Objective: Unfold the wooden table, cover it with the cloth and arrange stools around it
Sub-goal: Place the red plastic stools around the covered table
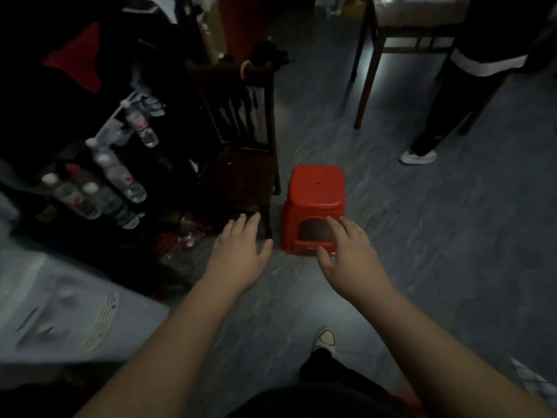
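Gloom hangs over a grey streaked floor (422, 236), where a small red plastic stool (315, 188) stands upright near the middle of the view. Both arms are stretched out toward it. The left hand (241, 251) hovers with fingers straight and spread, holding nothing, in front of the leg of a dark wooden chair (241, 176) that stands just left of the stool. The right hand (346, 251) is likewise spread and empty. Its fingertips overlap the stool's near side, and in this dim, soft view I cannot tell whether they touch it. The stool is well apart from a brown wooden table (369, 73) at upper right, whose tabletop carries what may be a pale cloth (416, 10). Beside the table stands another person in dark trousers (452, 101) and a white shoe (417, 156). On the left side lie clear plastic water bottles (117, 176).
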`<state>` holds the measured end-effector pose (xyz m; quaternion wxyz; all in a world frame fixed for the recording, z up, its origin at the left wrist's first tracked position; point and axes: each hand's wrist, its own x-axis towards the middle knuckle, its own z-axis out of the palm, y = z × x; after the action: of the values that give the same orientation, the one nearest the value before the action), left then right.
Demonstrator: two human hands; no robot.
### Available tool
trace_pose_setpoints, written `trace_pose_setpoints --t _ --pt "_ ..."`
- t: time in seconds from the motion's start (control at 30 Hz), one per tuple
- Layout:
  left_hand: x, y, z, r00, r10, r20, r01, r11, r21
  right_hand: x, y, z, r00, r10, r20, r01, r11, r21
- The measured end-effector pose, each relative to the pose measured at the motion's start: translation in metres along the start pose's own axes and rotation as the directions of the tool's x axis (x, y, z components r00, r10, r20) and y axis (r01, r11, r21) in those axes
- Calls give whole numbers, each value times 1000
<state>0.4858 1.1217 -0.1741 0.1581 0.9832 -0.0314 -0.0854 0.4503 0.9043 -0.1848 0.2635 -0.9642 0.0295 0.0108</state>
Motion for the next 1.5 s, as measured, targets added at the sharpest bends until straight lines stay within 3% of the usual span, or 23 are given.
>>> trace_pose_setpoints --t 0.1,0.37,0.67,0.87,0.97,1.17,1.33,1.43,1.5 --pt "73 33 3 998 54 16 -54 998 -10 67 28 -21 999 50 12 -50 999 -7" --pt "231 52 11 998 29 61 -26 999 -46 217 66 -35 994 104 21 -104 995 -1" --pt "419 40 48 980 88 179 -76 994 -74 377 104 18 967 243 70 -242 970 -26" --pt "516 33 111 949 85 305 -65 995 -77 458 148 73 919 353 174 -369 927 71" --pt "555 18 170 926 31 376 0 997 -83 496 190 120 891 400 213 -423 903 76" --pt "625 -16 317 915 -120 385 194 968 -161 562 294 243 839 489 240 -516 854 65" --pt "660 -46 415 882 -255 395 394 860 -323 587 358 324 774 589 232 -626 767 144" --pt "667 -54 438 872 -272 406 451 768 -454 586 371 348 708 669 225 -705 647 291" --pt "665 -53 442 868 -295 400 474 732 -489 585 373 354 702 684 197 -705 631 324"
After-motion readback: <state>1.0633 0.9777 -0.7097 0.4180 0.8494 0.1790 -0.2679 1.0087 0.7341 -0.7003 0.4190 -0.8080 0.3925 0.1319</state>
